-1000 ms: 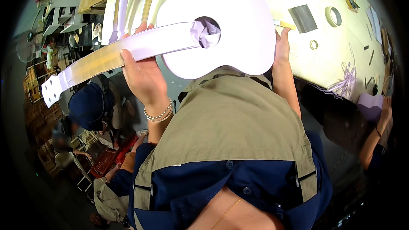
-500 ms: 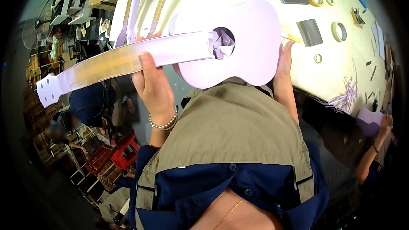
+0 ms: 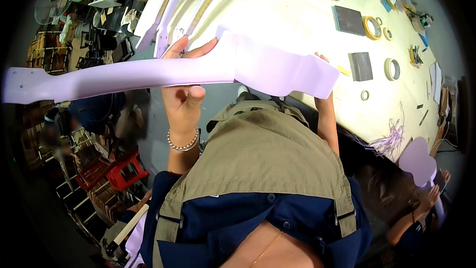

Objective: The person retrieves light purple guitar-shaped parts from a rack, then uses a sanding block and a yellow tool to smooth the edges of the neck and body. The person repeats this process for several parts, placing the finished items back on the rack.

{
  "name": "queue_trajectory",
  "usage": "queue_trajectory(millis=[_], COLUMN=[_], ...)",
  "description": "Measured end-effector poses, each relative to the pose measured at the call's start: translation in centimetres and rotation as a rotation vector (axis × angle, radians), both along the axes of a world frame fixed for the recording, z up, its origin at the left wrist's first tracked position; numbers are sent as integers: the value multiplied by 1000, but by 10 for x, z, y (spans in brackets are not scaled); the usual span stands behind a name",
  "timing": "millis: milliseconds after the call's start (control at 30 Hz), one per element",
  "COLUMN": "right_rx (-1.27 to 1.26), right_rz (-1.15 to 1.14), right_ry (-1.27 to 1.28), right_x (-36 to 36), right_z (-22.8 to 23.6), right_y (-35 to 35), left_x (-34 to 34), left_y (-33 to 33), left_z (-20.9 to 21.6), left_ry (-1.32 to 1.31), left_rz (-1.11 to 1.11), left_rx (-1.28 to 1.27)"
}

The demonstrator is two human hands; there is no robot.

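Observation:
An unstrung lilac ukulele (image 3: 277, 67) is held across my front, turned on edge so its side and the back of its neck face me. Its neck points left. My left hand (image 3: 179, 104) supports the neck near the body, thumb on the near side, fingertips past the far edge. At the right end of the body, my right hand (image 3: 324, 103) grips the rim; most of it is hidden behind the ukulele, with fingertips showing above. The soundhole and fretboard face away from view.
More lilac ukuleles (image 3: 198, 0) lie on the pale table (image 3: 277, 15) at the back left. Tape rolls (image 3: 392, 69), dark flat blocks (image 3: 361, 66) and lilac strips (image 3: 389, 141) lie to the right. A co-worker's hand (image 3: 429, 198) holds another lilac ukulele; a red stool (image 3: 126, 168) stands left.
The ukulele has rolled in my hands from its front, with taped fretboard and stuffed soundhole, to its side and neck back. At right, the co-worker's ukulele has turned too.

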State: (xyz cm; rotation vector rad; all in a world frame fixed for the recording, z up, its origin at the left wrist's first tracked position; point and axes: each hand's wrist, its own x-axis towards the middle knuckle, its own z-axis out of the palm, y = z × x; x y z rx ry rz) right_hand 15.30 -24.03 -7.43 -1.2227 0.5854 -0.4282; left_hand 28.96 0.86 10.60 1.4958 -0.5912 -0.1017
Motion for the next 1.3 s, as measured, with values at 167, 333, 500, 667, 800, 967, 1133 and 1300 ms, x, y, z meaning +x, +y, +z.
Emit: queue_trajectory(millis=[167,333,500,667,800,967,1133,1300], right_rx=[-87,-142,-454,-747,-679,-611,-871,-1009], right_rz=[49,104,197,205,322,462,413,205], right_ry=[52,97,125,167,-117,-261,-416,-123], right_x=[-1,-3,-3,1,4,17,23,21], right_z=[11,22,65,96,128,123,128,110], right_y=[4,2,14,30,46,55,56,35], left_x=[-4,1,1,21,26,7,1,11], left_y=[11,23,30,63,102,63,75,105], left_z=[-9,-21,-42,-105,-162,-158,-177,-189], left_ry=[97,213,448,806,1257,1513,1518,1466], left_rz=[51,116,373,635,451,-71,-148,-84], left_rx=[-78,-218,-493,-558,-646,-853,-955,-974])
